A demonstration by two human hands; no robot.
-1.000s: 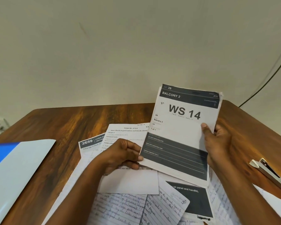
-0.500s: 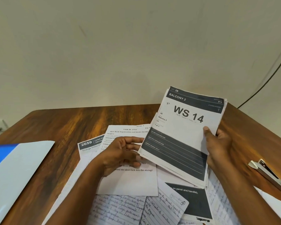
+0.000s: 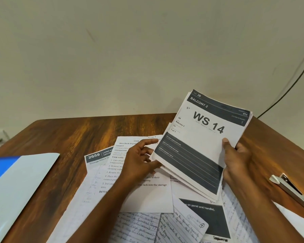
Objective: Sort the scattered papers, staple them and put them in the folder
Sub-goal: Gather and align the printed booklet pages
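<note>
Gripping paper stack (image 3: 198, 148) w/ right hand (image 3: 235, 160), thumb on top; left hand (image 3: 139, 160) half-open, fingertips at stack's left edge.

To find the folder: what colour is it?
The folder is blue with a pale grey-white front, seen in the head view.

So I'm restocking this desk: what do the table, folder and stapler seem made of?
Table: wood or wood-look laminate, glossy, with streaky brown grain. Folder: probably smooth plastic or coated card, blue and pale grey with a soft sheen. Stapler: metal, silvery and reflective, with a pale, likely plastic tip.
</note>
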